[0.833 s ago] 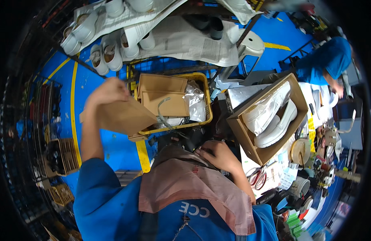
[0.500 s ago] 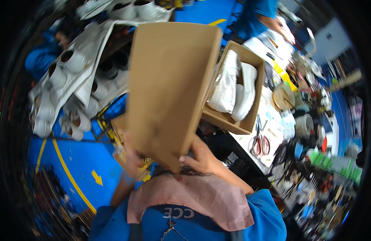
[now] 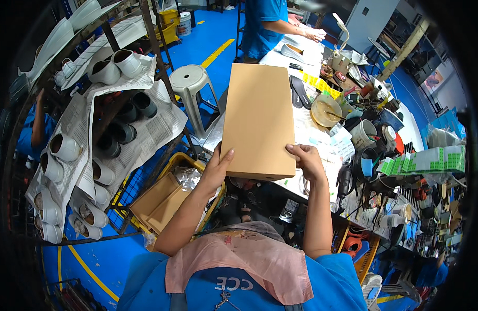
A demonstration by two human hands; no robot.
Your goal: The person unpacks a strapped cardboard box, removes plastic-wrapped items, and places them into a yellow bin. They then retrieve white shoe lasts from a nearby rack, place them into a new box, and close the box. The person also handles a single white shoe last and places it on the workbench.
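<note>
A plain brown cardboard shoebox [image 3: 259, 119] stretches in front of me at the near edge of the workbench, its lid on and its contents hidden. My left hand [image 3: 215, 170] grips its near left corner, thumb up along the side. On the opposite near corner, my right hand [image 3: 307, 160] has its thumb on the lid's edge and the other fingers down the side, partly out of sight.
Left of me stands a rack with paper-lined shelves of white shoes [image 3: 64, 147] and dark shoes [image 3: 124, 131]. A yellow crate [image 3: 169, 161] holds an open carton [image 3: 158, 202]. Beyond are a grey stool [image 3: 190, 78], a co-worker [image 3: 265, 26], insoles [image 3: 299, 93] and a bowl [image 3: 326, 110].
The lid, earlier raised in both hands left of the open box of white shoes, now covers the box. My hands have moved to the box's near corners, and my view has shifted.
</note>
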